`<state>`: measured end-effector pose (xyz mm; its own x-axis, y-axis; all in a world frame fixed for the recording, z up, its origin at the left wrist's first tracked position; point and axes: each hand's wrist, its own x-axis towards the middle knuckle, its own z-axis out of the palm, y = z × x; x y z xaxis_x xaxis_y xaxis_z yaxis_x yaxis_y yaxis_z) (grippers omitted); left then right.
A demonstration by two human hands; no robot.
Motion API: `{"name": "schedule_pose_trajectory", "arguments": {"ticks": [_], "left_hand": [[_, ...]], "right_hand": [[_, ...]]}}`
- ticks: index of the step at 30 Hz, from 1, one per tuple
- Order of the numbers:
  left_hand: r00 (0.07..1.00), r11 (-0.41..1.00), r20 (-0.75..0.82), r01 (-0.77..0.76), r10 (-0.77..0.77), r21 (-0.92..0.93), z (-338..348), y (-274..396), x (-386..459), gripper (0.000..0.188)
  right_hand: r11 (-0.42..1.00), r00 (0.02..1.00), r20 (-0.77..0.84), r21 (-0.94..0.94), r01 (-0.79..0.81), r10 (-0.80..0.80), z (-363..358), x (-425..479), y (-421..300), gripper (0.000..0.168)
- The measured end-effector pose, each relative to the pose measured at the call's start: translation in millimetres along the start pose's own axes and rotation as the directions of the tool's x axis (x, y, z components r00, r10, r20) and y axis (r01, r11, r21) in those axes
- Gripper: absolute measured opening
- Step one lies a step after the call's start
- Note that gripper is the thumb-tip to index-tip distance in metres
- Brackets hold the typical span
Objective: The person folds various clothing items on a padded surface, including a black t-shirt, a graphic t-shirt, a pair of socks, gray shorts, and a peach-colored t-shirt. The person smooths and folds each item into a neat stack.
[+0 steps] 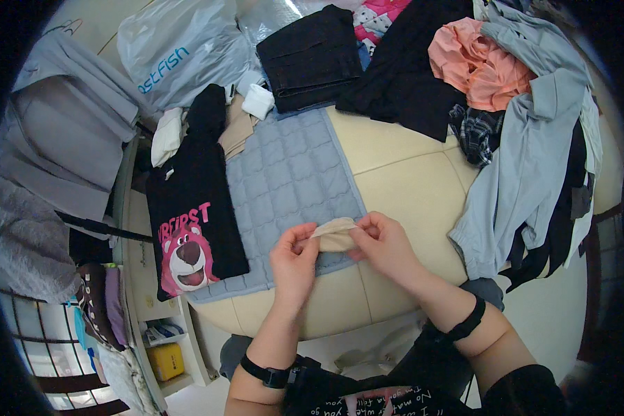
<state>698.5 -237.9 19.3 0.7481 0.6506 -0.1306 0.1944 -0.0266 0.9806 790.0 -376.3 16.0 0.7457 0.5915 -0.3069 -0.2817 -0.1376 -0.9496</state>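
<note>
A small beige fabric piece (336, 237), perhaps a sock, is stretched between my two hands above the front edge of a quilted blue-grey mat (291, 171). My left hand (295, 257) pinches its left end between thumb and fingers. At the other end, my right hand (379, 242) grips the upper edge. To the left of them lies a folded black T-shirt (203, 177) with a pink cartoon bear print and lettering. Beyond it, a beige folded cloth (236, 127) and a rolled white cloth (258, 101) rest at the mat's far side.
Folded black trousers (312, 57) sit at the back beside a white plastic bag (187, 47). On the right, a peach garment (476, 65) and light grey trousers (525, 171) cover the cream padded surface (400, 171). Grey clothing (73, 135) hangs at left above a drawer unit (156, 260).
</note>
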Motion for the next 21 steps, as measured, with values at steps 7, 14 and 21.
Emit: {"name": "schedule_pose_trajectory", "arguments": {"ticks": [7,14,21], "left_hand": [[0.980,0.953,0.083,0.198,-0.183,-0.230,-4,-1,2,0.029],[0.945,0.786,0.228,0.321,-0.233,-0.529,-4,10,-1,0.025],[0.963,0.710,0.210,0.266,-0.169,-0.652,-4,15,-3,0.015]], "right_hand": [[0.976,0.977,0.068,-0.068,0.207,-0.202,4,-2,2,0.009],[0.971,0.968,0.088,-0.029,0.238,-0.235,6,-5,1,0.012],[0.945,0.944,0.061,-0.016,0.327,-0.325,3,-6,-11,0.014]]}}
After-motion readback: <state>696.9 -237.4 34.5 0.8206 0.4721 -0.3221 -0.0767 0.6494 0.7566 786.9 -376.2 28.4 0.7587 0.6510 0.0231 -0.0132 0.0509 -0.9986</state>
